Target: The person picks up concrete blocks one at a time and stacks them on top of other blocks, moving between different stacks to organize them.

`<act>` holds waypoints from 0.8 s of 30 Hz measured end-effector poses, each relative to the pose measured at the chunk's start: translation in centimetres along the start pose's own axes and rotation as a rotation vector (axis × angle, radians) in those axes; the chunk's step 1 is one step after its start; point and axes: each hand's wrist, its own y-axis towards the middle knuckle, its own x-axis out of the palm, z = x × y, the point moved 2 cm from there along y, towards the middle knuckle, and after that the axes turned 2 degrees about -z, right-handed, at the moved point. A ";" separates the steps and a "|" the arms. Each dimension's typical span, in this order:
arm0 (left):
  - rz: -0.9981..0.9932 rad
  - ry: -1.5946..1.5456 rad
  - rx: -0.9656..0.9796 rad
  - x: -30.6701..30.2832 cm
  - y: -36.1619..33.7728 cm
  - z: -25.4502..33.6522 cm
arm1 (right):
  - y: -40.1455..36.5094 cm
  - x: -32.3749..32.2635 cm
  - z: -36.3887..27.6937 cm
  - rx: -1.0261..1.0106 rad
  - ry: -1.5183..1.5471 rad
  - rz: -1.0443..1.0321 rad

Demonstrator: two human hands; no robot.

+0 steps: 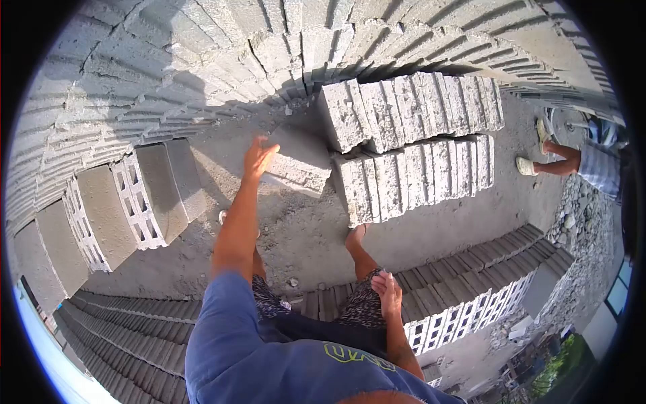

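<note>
My left hand (pixel 256 160) reaches forward and grips the left end of a grey concrete block (pixel 299 165), thumb over its edge. This block is tilted and sits just left of two rows of stacked concrete blocks (pixel 410 114), whose rough faces point up. By my right thigh, my right hand (pixel 387 294) is held with its fingers extended and holds nothing. My feet are on the dusty ground (pixel 296 242), on either side of the block in this view.
A tall block wall (pixel 229 54) runs along the far side. Hollow blocks (pixel 151 195) stand at left, and more long rows (pixel 464 283) lie at right and behind me. Another person's legs (pixel 562 158) show at far right, near gravel (pixel 585 229).
</note>
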 end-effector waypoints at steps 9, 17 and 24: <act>-0.242 -0.117 -0.159 -0.1 -4.9 -1.3 | 1.5 7.9 -3.0 -0.258 -0.506 -0.246; -0.285 0.439 0.232 -11.2 -16.6 0.1 | -1.9 25.4 -9.0 -0.601 -0.738 -0.338; -0.380 0.533 0.629 -31.3 -30.5 -3.0 | -2.8 51.3 -6.7 -0.968 -1.432 -0.679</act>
